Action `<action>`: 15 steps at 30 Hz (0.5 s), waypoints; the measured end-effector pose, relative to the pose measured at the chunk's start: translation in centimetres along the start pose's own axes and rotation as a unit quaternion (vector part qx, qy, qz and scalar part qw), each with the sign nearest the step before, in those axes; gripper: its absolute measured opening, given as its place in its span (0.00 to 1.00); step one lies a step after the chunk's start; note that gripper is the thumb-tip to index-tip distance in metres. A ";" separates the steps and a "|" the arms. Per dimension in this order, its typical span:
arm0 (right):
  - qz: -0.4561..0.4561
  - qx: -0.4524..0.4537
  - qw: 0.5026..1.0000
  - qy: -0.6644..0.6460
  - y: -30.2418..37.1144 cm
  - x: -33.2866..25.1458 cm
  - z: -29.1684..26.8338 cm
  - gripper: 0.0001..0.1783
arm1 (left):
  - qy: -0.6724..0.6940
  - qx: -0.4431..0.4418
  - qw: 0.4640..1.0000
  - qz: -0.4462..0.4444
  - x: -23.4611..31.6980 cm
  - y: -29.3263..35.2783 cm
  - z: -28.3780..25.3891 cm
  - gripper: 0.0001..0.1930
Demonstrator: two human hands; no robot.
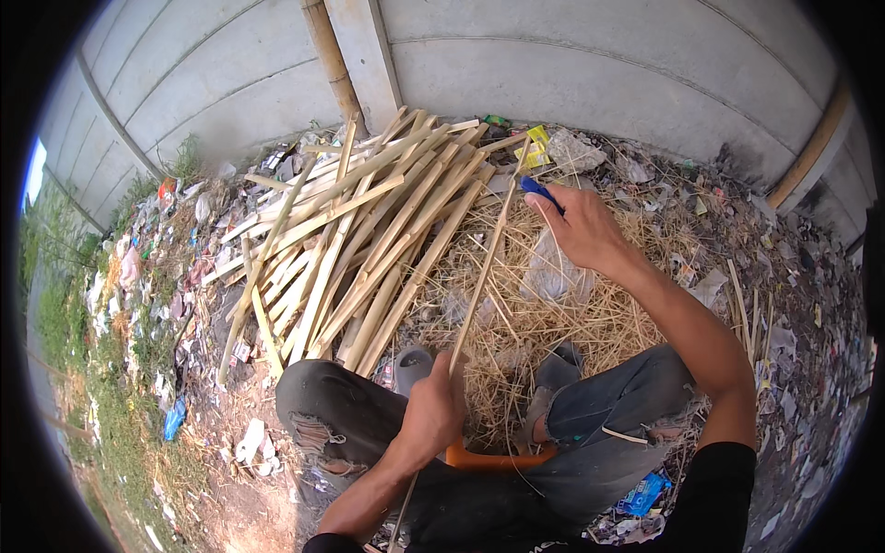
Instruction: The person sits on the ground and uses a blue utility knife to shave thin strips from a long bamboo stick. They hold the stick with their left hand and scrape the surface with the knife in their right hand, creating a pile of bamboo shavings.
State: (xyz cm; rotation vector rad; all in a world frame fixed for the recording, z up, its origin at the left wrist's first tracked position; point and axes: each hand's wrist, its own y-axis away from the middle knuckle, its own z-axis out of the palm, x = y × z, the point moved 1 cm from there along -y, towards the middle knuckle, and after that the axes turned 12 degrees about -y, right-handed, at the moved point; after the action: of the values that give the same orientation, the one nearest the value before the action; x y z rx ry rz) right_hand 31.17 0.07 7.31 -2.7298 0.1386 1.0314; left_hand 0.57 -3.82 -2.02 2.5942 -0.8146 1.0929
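Observation:
My left hand (433, 415) is closed around a long, thin bamboo strip (489, 263). The strip slants up and away from my lap, and its lower end runs down past my wrist. Farther out on the right, my right hand (581, 226) is closed on a blue-handled tool (539, 192). The tool's front end is close to the far part of the strip; its blade or tip is too small to make out. Beyond my left hand lies a large pile of split bamboo strips (369, 230), crossing at several angles.
Thin bamboo shavings (572, 313) cover the ground before my bent legs. An orange curved edge (498, 459) shows between my thighs. Litter and weeds (138, 405) spread to the left. A grey panel wall (590, 83) closes off the far side, with a bamboo pole (332, 60) against it.

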 end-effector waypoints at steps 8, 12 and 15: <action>-0.099 -0.074 0.991 -0.058 3.6 -2.4 3.4 0.26 | 0.030 -0.019 0.999 -0.026 0.3 -1.0 -0.8 0.12; -0.155 0.031 0.980 -0.119 2.8 -0.5 3.7 0.23 | 0.048 -0.011 0.999 -0.010 0.4 -1.1 -0.8 0.11; -0.039 -0.014 0.990 -0.132 3.0 -1.2 2.6 0.22 | 0.068 -0.043 0.996 -0.040 0.5 -0.8 -0.7 0.11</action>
State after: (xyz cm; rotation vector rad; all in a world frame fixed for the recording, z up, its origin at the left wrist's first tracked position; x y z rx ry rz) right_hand 28.11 -2.16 5.66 -2.5686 -0.0267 1.3672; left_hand 0.91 -3.07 -1.22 2.4306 -0.7032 1.1696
